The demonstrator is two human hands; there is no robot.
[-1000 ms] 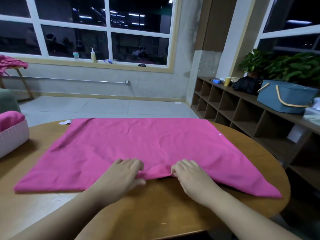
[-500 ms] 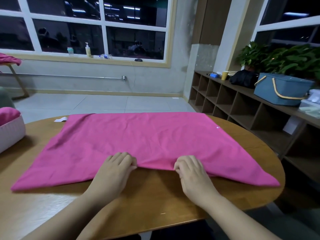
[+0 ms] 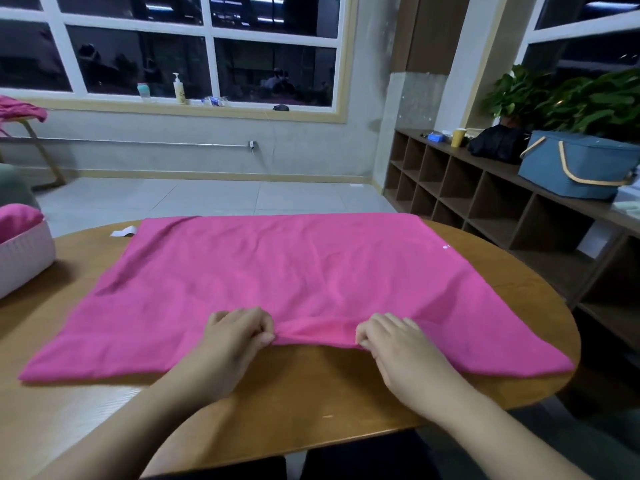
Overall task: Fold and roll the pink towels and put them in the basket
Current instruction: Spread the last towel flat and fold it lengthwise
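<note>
Head camera looks down and here we are at the table [image 3: 311,403], both hands at the near edge of the towel [image 3: 277,278]. The left hand [image 3: 235,337] has its fingers curled, pinching the pink cloth at the hem; the right hand [image 3: 398,344] does the same just beside it, fingers bent and thumb tucked under the edge. Between the two hands the hem is bunched up into a small raised fold. Beyond the knuckles the towel spreads flat and wide across the wood, with light creases, one corner trailing out past the right hand toward the table's rim, another well off to the left of the left hand. Far out to the left of the left hand sits the basket [image 3: 20,261], pale and ribbed, with a rolled pink towel [image 3: 15,216] poking up inside it. A white tag [image 3: 122,232] lies on the wood at the far left corner of the spread cloth. Off to the right of the right hand, a shelf unit [image 3: 491,202] carries a blue bag [image 3: 575,168].
</note>
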